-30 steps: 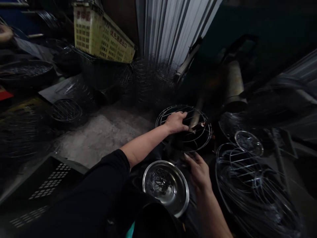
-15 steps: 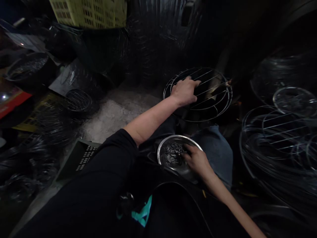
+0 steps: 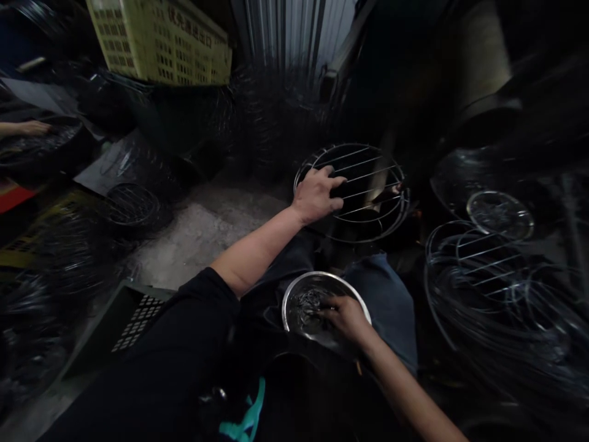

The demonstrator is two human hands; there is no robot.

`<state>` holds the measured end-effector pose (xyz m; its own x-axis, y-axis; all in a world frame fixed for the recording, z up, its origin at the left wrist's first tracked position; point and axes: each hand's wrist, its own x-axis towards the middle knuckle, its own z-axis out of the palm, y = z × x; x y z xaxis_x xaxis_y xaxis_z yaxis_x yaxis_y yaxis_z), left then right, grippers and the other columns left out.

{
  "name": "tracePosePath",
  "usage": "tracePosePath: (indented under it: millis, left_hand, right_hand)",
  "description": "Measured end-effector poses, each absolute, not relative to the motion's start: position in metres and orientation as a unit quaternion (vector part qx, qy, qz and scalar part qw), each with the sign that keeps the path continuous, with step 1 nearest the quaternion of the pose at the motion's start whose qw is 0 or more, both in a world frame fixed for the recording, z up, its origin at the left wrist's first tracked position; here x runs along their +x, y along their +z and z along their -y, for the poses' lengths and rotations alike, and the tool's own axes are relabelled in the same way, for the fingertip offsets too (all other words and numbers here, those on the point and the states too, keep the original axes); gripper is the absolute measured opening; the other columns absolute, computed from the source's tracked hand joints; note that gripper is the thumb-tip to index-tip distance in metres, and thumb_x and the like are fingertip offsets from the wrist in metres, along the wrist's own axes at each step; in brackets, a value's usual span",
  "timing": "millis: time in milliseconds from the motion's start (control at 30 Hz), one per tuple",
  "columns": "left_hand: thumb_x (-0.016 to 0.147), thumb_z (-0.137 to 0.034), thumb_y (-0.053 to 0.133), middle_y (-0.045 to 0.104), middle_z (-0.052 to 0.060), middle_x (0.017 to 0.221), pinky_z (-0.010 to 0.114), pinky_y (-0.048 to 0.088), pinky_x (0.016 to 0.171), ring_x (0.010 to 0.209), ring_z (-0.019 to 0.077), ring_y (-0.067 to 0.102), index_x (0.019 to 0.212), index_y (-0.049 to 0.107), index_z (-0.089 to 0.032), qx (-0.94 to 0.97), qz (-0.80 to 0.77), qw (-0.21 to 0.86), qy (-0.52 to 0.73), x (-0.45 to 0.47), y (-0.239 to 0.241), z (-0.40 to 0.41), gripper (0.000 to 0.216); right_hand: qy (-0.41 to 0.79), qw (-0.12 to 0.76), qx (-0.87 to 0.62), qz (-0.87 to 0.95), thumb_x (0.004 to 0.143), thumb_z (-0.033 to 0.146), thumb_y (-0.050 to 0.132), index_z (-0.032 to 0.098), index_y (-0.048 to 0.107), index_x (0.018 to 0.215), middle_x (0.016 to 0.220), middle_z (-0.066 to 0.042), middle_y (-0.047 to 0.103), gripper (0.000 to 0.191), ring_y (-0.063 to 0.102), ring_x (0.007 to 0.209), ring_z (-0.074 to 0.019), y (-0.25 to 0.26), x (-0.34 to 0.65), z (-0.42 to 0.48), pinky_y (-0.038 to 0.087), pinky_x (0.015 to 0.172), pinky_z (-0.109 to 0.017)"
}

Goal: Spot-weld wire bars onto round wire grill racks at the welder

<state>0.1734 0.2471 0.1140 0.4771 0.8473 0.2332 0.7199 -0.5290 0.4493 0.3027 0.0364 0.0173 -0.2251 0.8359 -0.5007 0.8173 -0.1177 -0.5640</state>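
Observation:
My left hand [image 3: 316,195] rests at the left rim of a round wire rack [image 3: 368,178] with parallel bars across it. Its thumb and a finger stretch over the bars while the other fingers bend around the rim. Between my knees stands a shiny metal bowl [image 3: 286,307] holding small bent wire pieces [image 3: 307,305]. My right hand [image 3: 346,316] reaches into this bowl, fingers bent close together among the pieces. What its fingertips pinch is too dark to make out. Near the rack's right edge, a dim metal bar [image 3: 380,181] shows close to the wires.
Wire rings and racks [image 3: 492,276] pile up on my right, with a small round wire rack [image 3: 500,215] above. A green crate [image 3: 115,331] stands at left, a yellow crate [image 3: 184,49] behind. Far left, another person's hand [image 3: 34,127] is over a dark basin [image 3: 69,147].
The whole view has shifted, so things sit lower and further left. My right hand has moved further into the wire pieces. Another person's hand has appeared at the far left.

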Motion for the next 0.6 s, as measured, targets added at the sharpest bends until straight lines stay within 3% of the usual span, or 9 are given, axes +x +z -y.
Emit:
tracePosePath:
  millis: [167, 300, 367, 500, 600]
  left_hand:
    - [0.073, -0.03, 0.068, 0.056, 0.008, 0.135, 0.043, 0.043, 0.105, 0.117, 0.0293, 0.055, 0.121, 0.071, -0.024, 0.854, -0.418, 0.162, 0.263, 0.171, 0.117, -0.263, 0.048]
    - [0.072, -0.03, 0.071, 0.055, 0.009, 0.139, 0.043, 0.041, 0.107, 0.121, 0.03, 0.054, 0.118, 0.073, -0.024, 0.857, -0.425, 0.171, 0.234, 0.169, 0.11, -0.268, 0.047]
    - [0.073, -0.03, 0.071, 0.054, 0.01, 0.141, 0.041, 0.04, 0.109, 0.124, 0.0286, 0.054, 0.121, 0.072, -0.024, 0.86, -0.416, 0.182, 0.234, 0.166, 0.107, -0.271, 0.048]
    - [0.073, -0.03, 0.072, 0.054, 0.009, 0.143, 0.042, 0.039, 0.109, 0.124, 0.0277, 0.055, 0.122, 0.071, -0.026, 0.87, -0.393, 0.18, 0.237, 0.162, 0.107, -0.275, 0.048]
    - [0.073, -0.029, 0.072, 0.055, 0.01, 0.142, 0.045, 0.038, 0.108, 0.123, 0.028, 0.056, 0.122, 0.07, -0.027, 0.879, -0.381, 0.171, 0.229, 0.161, 0.11, -0.277, 0.049]
  right_hand:
    - [0.481, 0.145, -0.614, 0.608, 0.075, 0.028, 0.055, 0.018, 0.079, 0.094, 0.095, -0.01, 0.076, 0.032, 0.071, 0.095, -0.0272, 0.028, 0.323, -0.038, 0.052, 0.086, -0.036]
    - [0.384, 0.174, -0.655, 0.627, 0.079, 0.037, 0.052, 0.018, 0.079, 0.095, 0.1, -0.012, 0.075, 0.037, 0.07, 0.095, -0.0268, 0.049, 0.366, -0.033, 0.053, 0.085, -0.036]
    - [0.302, 0.117, -0.714, 0.62, 0.083, 0.033, 0.049, 0.018, 0.078, 0.099, 0.104, -0.012, 0.074, 0.036, 0.07, 0.097, -0.0266, 0.058, 0.39, -0.027, 0.053, 0.085, -0.035]
    - [0.236, -0.158, -0.754, 0.593, 0.089, 0.017, 0.043, 0.019, 0.075, 0.107, 0.098, -0.013, 0.075, 0.038, 0.071, 0.094, -0.0302, 0.073, 0.411, -0.017, 0.053, 0.077, -0.038]
    - [0.221, -0.233, -0.725, 0.609, 0.09, 0.008, 0.034, 0.02, 0.075, 0.105, 0.093, -0.013, 0.074, 0.045, 0.072, 0.093, -0.0295, 0.081, 0.407, -0.019, 0.052, 0.075, -0.037]
